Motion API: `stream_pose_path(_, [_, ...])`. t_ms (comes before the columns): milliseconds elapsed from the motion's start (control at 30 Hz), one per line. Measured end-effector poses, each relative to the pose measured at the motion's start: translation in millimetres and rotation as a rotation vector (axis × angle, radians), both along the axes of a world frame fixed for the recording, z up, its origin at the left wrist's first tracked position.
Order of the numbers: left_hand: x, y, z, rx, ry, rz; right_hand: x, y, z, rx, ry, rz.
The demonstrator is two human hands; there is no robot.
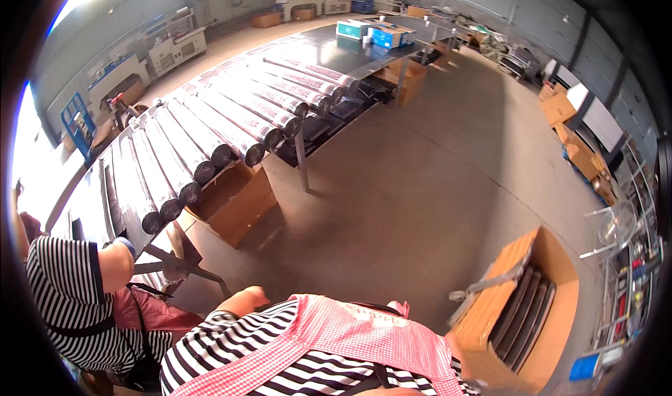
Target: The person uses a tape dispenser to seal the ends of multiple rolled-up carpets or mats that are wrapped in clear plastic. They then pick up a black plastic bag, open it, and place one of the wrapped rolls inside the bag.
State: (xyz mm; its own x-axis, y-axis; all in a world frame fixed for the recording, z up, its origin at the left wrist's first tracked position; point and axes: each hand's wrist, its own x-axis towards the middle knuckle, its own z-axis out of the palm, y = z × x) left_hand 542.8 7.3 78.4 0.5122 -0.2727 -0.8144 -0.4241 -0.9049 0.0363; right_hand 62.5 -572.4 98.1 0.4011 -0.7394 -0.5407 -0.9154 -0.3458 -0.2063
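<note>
Out of my striped left sleeve comes a short stretch of bare skin, my left arm or hand (245, 301), held in front of my body above the floor. Its fingers cannot be made out, and it touches nothing that I can see. My right hand is out of sight, on the side where an open cardboard box (490, 305) stands against me. Inside that box several dark, slightly curved flat pieces (521, 319) stand on edge. A pink checked apron (371, 333) covers my front.
Film-wrapped dark rolls (210, 126) lie side by side on a long table (329, 58). Below it sits an open carton (241, 203). At the left a co-worker in a striped shirt (66, 270) reaches to the table. A metal rack and fan (617, 224) stand far right.
</note>
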Motion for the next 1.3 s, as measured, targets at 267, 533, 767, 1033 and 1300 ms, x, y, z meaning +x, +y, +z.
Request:
stream_pose_path(267, [48, 5, 14, -0.017, -0.020, 0.547, 402, -220, 90, -0.182, -0.768, 0.009])
stream_pose_path(533, [300, -302, 55, -0.289, 0.059, -0.048, 512, -194, 40, 0.702, -0.107, 0.223])
stream_pose_path(767, [490, -502, 271, -1.282, -0.183, 0.081, 624, -322, 81, 0.303, -0.375, -0.192])
stream_pose_path(1033, [627, -623, 300, -0.864, -0.763, -0.317, 982, -403, 121, 0.637, -0.859, 0.220])
stream_pose_path(1300, [687, -691, 237, -0.513, -1.175, -0.593, 1293, -304, 214, 0.999, -0.756, 0.759])
